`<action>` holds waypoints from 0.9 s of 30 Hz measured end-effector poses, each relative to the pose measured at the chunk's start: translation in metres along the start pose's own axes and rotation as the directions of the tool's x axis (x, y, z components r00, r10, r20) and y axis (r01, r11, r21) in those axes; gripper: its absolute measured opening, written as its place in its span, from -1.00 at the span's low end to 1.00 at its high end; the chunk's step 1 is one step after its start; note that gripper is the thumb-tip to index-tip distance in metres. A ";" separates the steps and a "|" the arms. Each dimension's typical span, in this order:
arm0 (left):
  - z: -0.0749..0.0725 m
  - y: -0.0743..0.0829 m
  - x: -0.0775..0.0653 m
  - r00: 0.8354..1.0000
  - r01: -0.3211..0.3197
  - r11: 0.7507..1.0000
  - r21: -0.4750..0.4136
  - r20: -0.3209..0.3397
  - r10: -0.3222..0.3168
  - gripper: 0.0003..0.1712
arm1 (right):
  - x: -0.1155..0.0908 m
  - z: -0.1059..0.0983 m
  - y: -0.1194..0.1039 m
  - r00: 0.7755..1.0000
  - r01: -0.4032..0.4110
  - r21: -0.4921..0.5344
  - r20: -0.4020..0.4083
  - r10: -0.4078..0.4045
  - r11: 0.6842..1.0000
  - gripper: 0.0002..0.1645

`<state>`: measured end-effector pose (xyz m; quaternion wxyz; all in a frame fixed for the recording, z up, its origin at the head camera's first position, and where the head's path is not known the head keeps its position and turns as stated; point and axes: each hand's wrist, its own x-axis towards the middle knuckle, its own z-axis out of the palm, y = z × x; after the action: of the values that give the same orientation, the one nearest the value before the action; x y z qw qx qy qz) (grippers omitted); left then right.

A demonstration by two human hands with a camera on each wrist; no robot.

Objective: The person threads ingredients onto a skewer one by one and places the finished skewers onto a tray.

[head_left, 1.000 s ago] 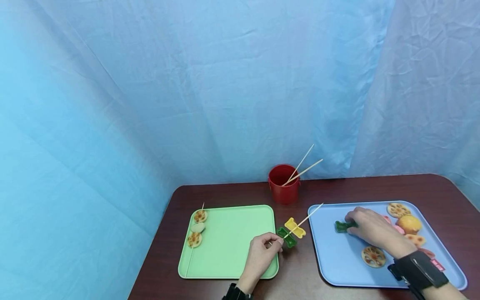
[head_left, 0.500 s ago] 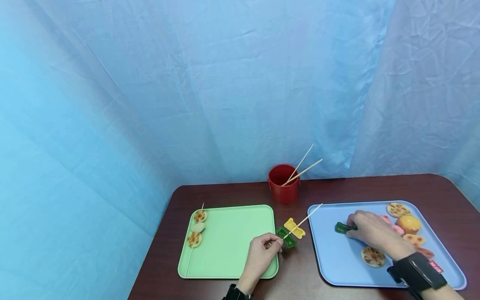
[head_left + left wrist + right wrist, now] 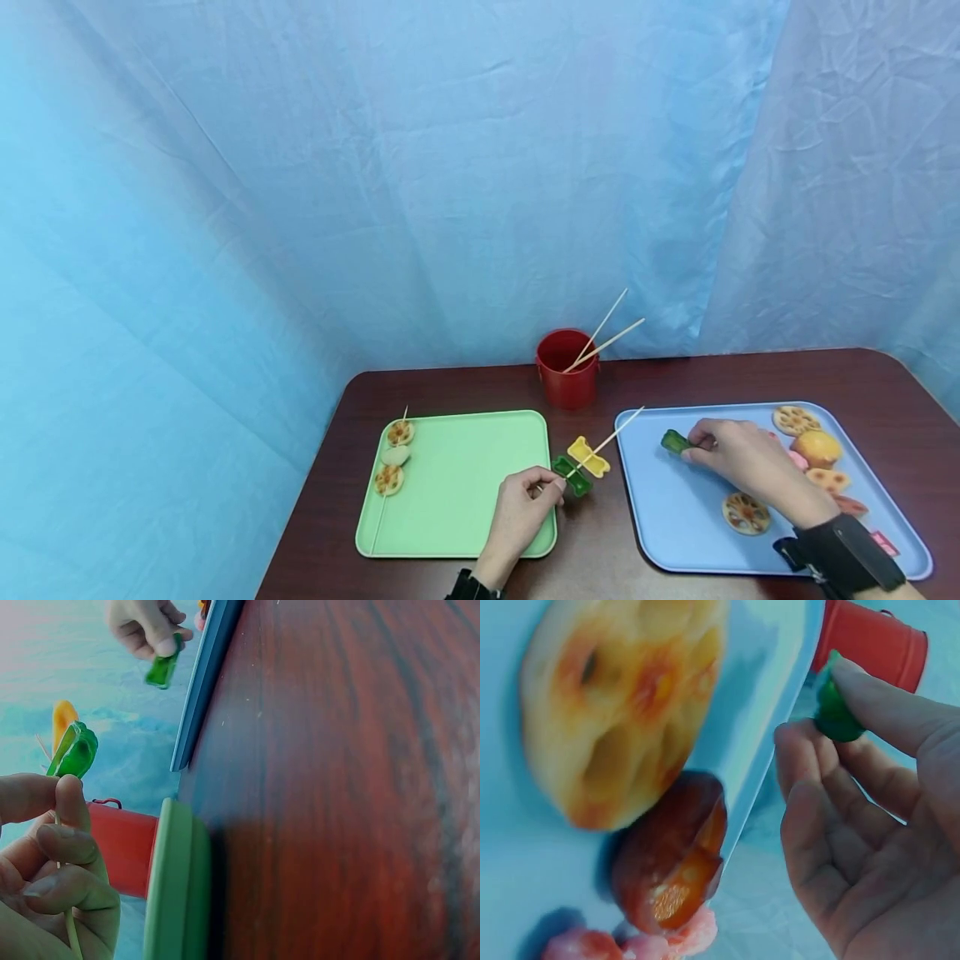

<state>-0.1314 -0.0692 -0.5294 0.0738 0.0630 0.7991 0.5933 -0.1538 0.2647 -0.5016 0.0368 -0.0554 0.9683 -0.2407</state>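
My left hand [image 3: 523,510] grips a thin wooden skewer [image 3: 619,428] by its lower part, just past the right edge of the green tray [image 3: 465,546]. Threaded on that skewer are a green pepper piece [image 3: 572,476], right at my fingertips, and a yellow pepper piece [image 3: 589,457] farther along. Over the blue tray [image 3: 675,542], my right hand [image 3: 738,458] pinches another green pepper piece [image 3: 676,442] between thumb and fingers. The left wrist view shows this second green pepper piece [image 3: 162,670] hanging from the right fingertips.
A finished-looking skewer of round slices [image 3: 389,479] lies on the green tray's left side. Lotus root slices [image 3: 747,513], a yellow bun-like piece [image 3: 817,448] and pink pieces [image 3: 798,460] sit on the blue tray. Behind, a red bucket [image 3: 568,387] holds skewers.
My right hand has picked up the green pepper piece from the blue tray and shifted it slightly left and away from me. The left hand and its skewer stay nearly still.
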 end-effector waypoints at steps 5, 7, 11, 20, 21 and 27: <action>0.000 0.000 0.000 1.000 -0.007 1.000 -0.004 -0.001 0.007 -0.85 | -0.004 -0.002 -0.005 0.998 -0.022 0.083 -0.059 0.027 0.996 -0.72; 0.000 0.000 0.000 1.000 -0.006 1.000 -0.006 0.000 0.006 -0.86 | -0.006 -0.002 -0.006 0.997 -0.041 0.145 -0.056 0.049 0.989 -0.65; 0.001 0.000 -0.001 1.000 -0.003 1.000 -0.004 -0.002 0.003 -0.88 | -0.010 -0.003 -0.009 0.995 -0.094 0.334 -0.006 0.102 0.938 -0.44; 0.001 0.000 -0.002 1.000 -0.002 1.000 -0.020 0.017 0.002 -0.83 | -0.009 -0.005 -0.017 0.968 -0.246 0.649 0.132 0.212 0.720 -0.12; 0.001 0.000 -0.002 1.000 -0.004 1.000 -0.023 0.021 0.004 -0.82 | -0.009 -0.005 -0.017 0.965 -0.257 0.668 0.138 0.223 0.698 -0.10; 0.002 0.000 -0.002 0.999 -0.007 0.999 -0.037 0.048 0.009 -0.81 | -0.007 -0.006 -0.022 0.957 -0.275 0.735 0.145 0.252 0.620 -0.08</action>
<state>-0.1286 -0.0678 -0.5299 0.0916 0.0792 0.7858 0.6066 -0.1459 0.2488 -0.4858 0.1044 0.1036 0.7803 -0.6078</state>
